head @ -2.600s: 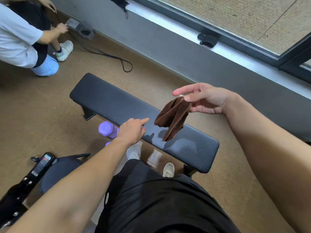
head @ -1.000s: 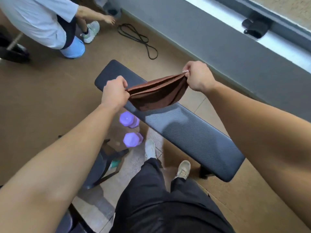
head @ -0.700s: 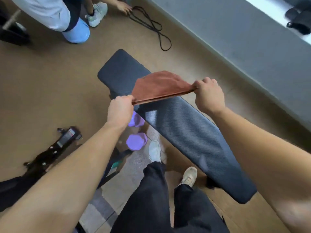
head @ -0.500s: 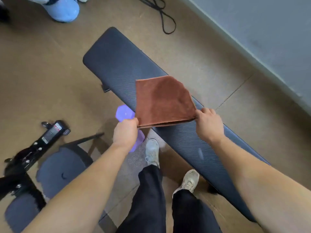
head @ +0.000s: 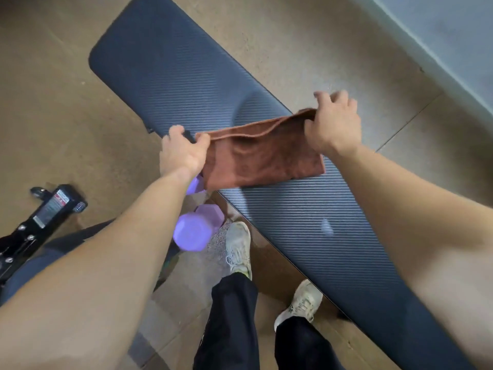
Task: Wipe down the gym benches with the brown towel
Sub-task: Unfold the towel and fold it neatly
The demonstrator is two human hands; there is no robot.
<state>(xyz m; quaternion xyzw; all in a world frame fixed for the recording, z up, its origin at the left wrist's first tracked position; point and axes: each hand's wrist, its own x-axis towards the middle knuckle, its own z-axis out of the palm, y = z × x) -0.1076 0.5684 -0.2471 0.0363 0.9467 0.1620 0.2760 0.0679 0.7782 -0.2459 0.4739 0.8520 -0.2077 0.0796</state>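
A long dark ribbed gym bench (head: 186, 84) runs diagonally from upper left to lower right. The brown towel (head: 261, 158), folded double, hangs stretched between my hands over the middle of the bench, its lower edge down against the pad. My left hand (head: 182, 153) pinches the towel's left top corner at the bench's near edge. My right hand (head: 333, 121) grips the right top corner over the bench's far edge.
Two purple dumbbells (head: 196, 228) lie on the floor under my left forearm, beside my white shoes (head: 238, 247). Black equipment with a label (head: 53, 206) and a dark padded seat sit at the lower left. A grey wall (head: 453, 36) runs along the upper right.
The towel went from one hand to both, was spread flat, then folded over toward me and lowered onto the bench. My head tilted further down; the person at the upper left left the view.
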